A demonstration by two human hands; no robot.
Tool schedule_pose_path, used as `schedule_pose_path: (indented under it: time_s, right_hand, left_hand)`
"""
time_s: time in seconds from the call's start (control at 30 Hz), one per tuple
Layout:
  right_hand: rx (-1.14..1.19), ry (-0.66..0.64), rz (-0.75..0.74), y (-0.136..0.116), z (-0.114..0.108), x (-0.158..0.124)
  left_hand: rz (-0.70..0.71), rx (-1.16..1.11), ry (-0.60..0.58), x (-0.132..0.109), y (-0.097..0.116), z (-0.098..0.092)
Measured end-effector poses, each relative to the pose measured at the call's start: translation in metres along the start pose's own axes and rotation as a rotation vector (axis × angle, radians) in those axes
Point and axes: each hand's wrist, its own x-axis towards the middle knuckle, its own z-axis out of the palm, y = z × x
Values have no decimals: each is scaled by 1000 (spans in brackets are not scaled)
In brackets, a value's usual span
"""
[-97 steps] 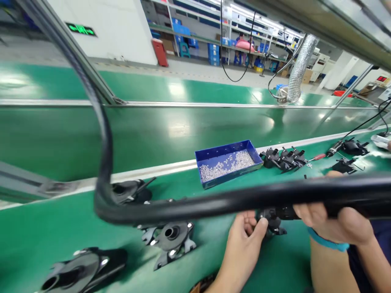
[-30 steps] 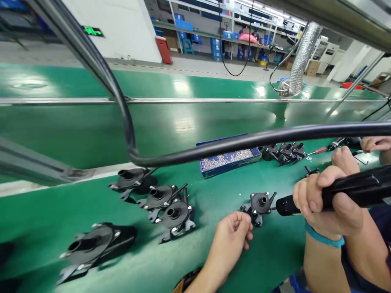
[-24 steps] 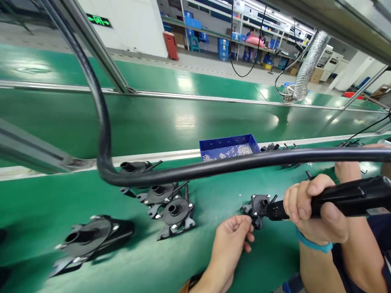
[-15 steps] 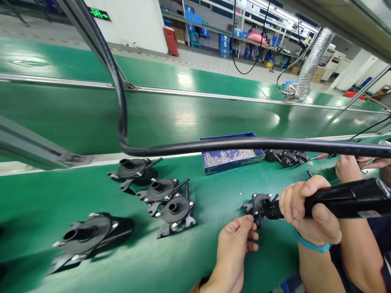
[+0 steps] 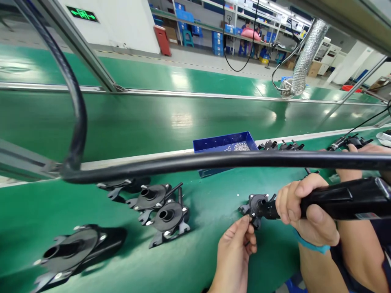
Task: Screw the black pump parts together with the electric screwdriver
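Note:
My right hand [image 5: 305, 211], with a teal band at the wrist, is wrapped round a black electric screwdriver [image 5: 345, 199]. The tool lies nearly level, and its nose meets a small black pump-like housing [image 5: 259, 202] with screws round its rim. My left hand [image 5: 236, 248] pinches a bracket foot of that housing between thumb and forefinger; whether a screw is also in the pinch is hidden. To the left stand several similar housings, among them a near one [image 5: 73, 248] and a pair touching each other [image 5: 168, 215].
A thick black cable [image 5: 183, 165] crosses the view in front of a blue tray [image 5: 222, 140] of small screws. A co-worker's arm [image 5: 360, 240] is close at my right. More housings [image 5: 281, 145] stand beyond the tray. A metal frame post [image 5: 73, 49] rises at left.
The view has shifted slightly, so the housings at left appear lower and further left. The black cable hangs lower across the tray. Both my hands keep the same grips.

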Motion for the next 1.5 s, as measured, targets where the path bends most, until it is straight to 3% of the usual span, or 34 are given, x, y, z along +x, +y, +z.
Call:
schedule_pose_path:
  time_s: [0.43, 0.77, 1.07, 1.23, 1.37, 1.5]
  right_hand:
    - [-28, 53, 62, 10, -16, -12]
    - [95, 95, 35, 4, 3, -4]
    - [114, 102, 42, 5, 4, -2]
    - [123, 88, 38, 8, 4, -1]
    - [117, 102, 14, 12, 4, -4]
    - [68, 149, -7, 17, 5, -6]
  left_hand:
    - [-84, -157, 12, 1, -2, -8]
    - [-38, -139, 8, -3, -5, -9]
    - [12, 60, 21, -1, -2, -3]
    - [99, 182, 105, -4, -9, -2]
    - [106, 233, 71, -4, 1, 7]
    - [215, 365, 41, 5, 16, 17]
